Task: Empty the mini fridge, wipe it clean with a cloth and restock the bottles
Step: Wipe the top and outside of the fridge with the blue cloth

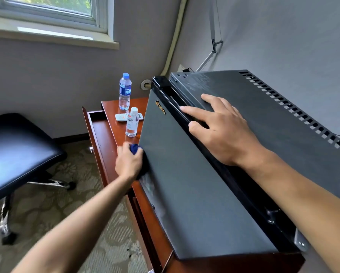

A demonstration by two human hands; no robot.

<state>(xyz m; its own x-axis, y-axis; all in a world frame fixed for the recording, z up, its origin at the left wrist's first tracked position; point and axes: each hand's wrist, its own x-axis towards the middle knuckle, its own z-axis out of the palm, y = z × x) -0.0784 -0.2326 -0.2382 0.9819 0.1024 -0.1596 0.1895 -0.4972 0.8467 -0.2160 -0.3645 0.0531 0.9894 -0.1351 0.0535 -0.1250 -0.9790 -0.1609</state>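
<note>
Standing at the far left of the mini fridge [214, 174], a black padded stool [17, 154] on chrome wheeled legs rests on the patterned carpet [53, 213], under a window [47, 10] set in the grey wall. Nearer the fridge, a drawer [100, 138] of the reddish wooden tabletop [110, 107] is pulled open. On the tabletop just left of the fridge stand two clear water bottles: a taller blue-capped bottle [125, 91] further back and a shorter white-capped bottle [132, 122] in front of it, with a white remote control [122, 117] lying between them.

Below the bottles, the left forearm reaches up from the lower left, and the left hand [128, 162] curls round a dark blue cloth [135, 148], pressing it against the left edge of the fridge's grey door; a tuft of cloth sticks out above the knuckles. A smeared patch shows on the door just below that hand.

The fridge sits on the tabletop with its door closed, a small gold logo near the door's upper left corner. The right arm comes in from the lower right across the fridge, and the right hand [222, 131] rests palm-down at the front edge of its top, fingers straight and spread, gripping nothing; the fingertips lie over the black recessed handle strip. A row of vent slots runs along the top's right side.
</note>
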